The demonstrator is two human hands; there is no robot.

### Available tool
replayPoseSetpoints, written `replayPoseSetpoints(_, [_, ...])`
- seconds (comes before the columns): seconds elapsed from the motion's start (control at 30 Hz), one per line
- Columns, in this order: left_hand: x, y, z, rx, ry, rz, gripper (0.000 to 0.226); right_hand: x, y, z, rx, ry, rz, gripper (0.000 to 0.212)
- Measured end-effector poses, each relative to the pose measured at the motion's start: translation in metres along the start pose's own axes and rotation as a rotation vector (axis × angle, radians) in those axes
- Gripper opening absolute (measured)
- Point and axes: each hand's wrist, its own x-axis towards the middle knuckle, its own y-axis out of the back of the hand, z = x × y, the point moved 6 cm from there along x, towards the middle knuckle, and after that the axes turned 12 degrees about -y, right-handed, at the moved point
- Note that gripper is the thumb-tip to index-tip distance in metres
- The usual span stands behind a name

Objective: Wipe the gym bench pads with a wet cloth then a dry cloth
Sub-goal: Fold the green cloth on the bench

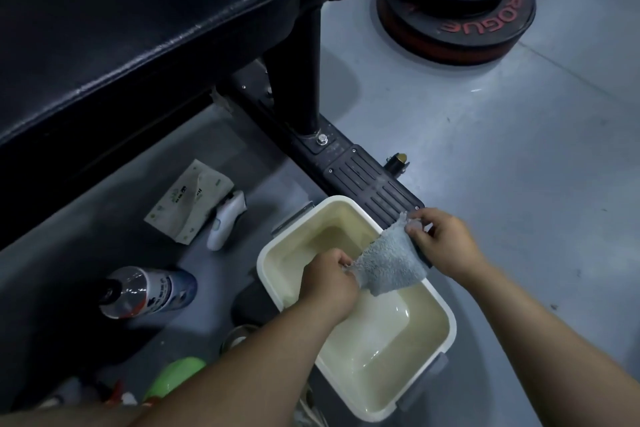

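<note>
1. My left hand [329, 274] and right hand [441, 236] each pinch a corner of the small grey terry cloth [388, 263].
2. The cloth hangs stretched over a cream square plastic basin [446, 315] on the floor, beside the black padded gym bench [121, 28].

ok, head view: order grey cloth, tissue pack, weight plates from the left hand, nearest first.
1. grey cloth: pinched by the left hand, over the basin.
2. tissue pack: on the floor, to its left.
3. weight plates: top right, farthest.
</note>
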Motion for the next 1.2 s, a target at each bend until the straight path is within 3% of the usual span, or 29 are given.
replayPoseSetpoints(0.1, [-0.002,0.000,0.002,0.162,-0.041,-0.032,0.011,-0.010,-0.012,-0.002,-0.019,0.004,-0.051,0.021])
replayPoseSetpoints(0.2, [-0.002,-0.001,0.001,0.312,-0.052,-0.100,0.033,-0.015,-0.013,-0.005,0.034,0.001,-0.066,0.020])
replayPoseSetpoints(0.4, [-0.018,0.010,0.010,0.653,-0.192,-0.173,0.041,-0.025,0.005,-0.010,-0.014,0.022,0.005,0.012])
replayPoseSetpoints(0.5, [-0.026,0.022,0.029,0.921,-0.401,-0.127,0.056,-0.042,0.018,-0.024,-0.078,0.184,0.029,0.048])
replayPoseSetpoints(0.6, [-0.033,0.038,0.047,1.046,-0.524,-0.126,0.066,-0.065,0.031,-0.050,-0.164,0.362,0.033,0.059])
replayPoseSetpoints(0.8, [-0.049,0.088,0.089,1.201,-0.653,-0.037,0.072,-0.100,0.046,-0.093,-0.272,0.539,0.052,0.080])
replayPoseSetpoints(1.07, [-0.115,0.173,0.146,1.323,-0.843,0.105,0.084,-0.154,0.077,-0.168,-0.180,0.678,0.101,0.075])
replayPoseSetpoints(1.2, [-0.164,0.222,0.155,1.291,-0.920,0.253,0.073,-0.186,0.094,-0.212,-0.161,0.757,0.123,0.078])
